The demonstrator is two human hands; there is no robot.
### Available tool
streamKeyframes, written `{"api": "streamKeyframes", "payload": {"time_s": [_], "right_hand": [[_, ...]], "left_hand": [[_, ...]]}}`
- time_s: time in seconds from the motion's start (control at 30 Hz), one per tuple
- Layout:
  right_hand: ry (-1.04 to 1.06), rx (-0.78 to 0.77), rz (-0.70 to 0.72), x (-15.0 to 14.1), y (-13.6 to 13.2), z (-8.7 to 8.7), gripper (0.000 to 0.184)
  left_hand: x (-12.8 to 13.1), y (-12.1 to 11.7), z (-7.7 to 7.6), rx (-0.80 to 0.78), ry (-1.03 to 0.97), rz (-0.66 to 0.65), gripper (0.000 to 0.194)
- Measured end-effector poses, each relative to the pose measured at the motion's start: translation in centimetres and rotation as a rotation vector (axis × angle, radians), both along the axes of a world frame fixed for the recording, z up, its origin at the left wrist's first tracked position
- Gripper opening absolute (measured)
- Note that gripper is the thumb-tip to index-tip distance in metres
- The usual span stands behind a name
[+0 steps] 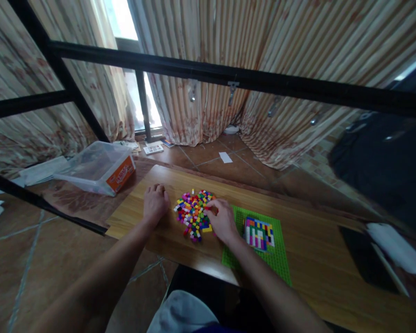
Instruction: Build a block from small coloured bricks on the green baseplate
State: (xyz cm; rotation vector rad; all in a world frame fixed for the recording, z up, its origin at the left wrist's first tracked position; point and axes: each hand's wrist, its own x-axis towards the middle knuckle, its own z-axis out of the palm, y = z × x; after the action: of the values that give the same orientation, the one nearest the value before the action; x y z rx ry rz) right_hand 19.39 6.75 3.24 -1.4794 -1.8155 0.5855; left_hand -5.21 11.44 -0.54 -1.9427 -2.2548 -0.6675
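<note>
A heap of small coloured bricks (193,213) lies on the wooden table (308,259). My right hand (222,219) rests at the heap's right edge, its fingers curled in among the bricks; what they pinch is hidden. My left hand (155,202) lies on the table just left of the heap, fingers curled, holding nothing that I can see. To the right lies a green baseplate (279,259) bearing a flat patch of coloured bricks (259,232).
A clear plastic box with an orange label (99,167) sits on the floor to the left. Black metal bars (229,76) cross in front of striped curtains. A dark flat object (365,259) and white paper (397,247) lie at the table's right end.
</note>
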Motion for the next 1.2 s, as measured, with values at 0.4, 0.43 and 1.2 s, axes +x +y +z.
{"api": "streamKeyframes", "payload": {"time_s": [0.4, 0.43, 1.2], "right_hand": [[0.613, -0.160, -0.162, 4.9, -7.1, 2.3, 0.030], [0.635, -0.154, -0.197, 6.1, -7.4, 2.2, 0.031], [-0.291, -0.088, -0.028, 14.4, -3.0, 1.6, 0.030]], "left_hand": [[-0.3, 0.4, -0.1, 0.011, 0.029, -0.014, 0.039], [-0.3, 0.4, -0.1, 0.009, 0.034, -0.018, 0.039], [-0.2, 0.5, 0.3, -0.023, 0.027, 0.010, 0.039]]}}
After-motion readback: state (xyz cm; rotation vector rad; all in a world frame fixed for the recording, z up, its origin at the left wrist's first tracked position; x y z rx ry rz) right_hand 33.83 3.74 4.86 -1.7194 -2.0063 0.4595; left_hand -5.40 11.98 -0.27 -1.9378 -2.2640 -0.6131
